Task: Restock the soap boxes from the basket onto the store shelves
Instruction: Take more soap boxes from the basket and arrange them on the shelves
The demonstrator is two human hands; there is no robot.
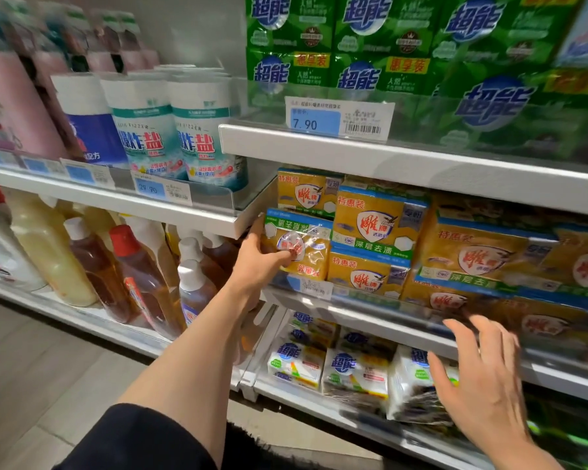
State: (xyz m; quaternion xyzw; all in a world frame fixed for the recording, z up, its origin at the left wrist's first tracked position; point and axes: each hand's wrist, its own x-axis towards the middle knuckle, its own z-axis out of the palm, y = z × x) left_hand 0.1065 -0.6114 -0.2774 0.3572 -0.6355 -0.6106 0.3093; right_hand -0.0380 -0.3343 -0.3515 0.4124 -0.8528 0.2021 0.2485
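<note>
Head view: left hand [262,262] grips upside-down soap pack [297,247] at shelf [370,308] left end; right hand [482,378] spread, empty. Film wrap likely slick, block stiff; hold by sides.

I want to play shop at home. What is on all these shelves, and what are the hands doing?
Yellow soap packs: many, stacked on the middle right shelf.
Held pack: one, yellow, upside down, at that shelf's left end.
Green soap packs: many, top right shelf.
White soap packs: several, bottom right shelf.
Tubs: several, white and teal, upper left shelf.
Bottles: many, amber and cream, lower left shelf.
Price tag: one, blue and white, reads 7.90.
Left hand: its grip holds the held pack.
Right hand: open, near the white packs.
</note>
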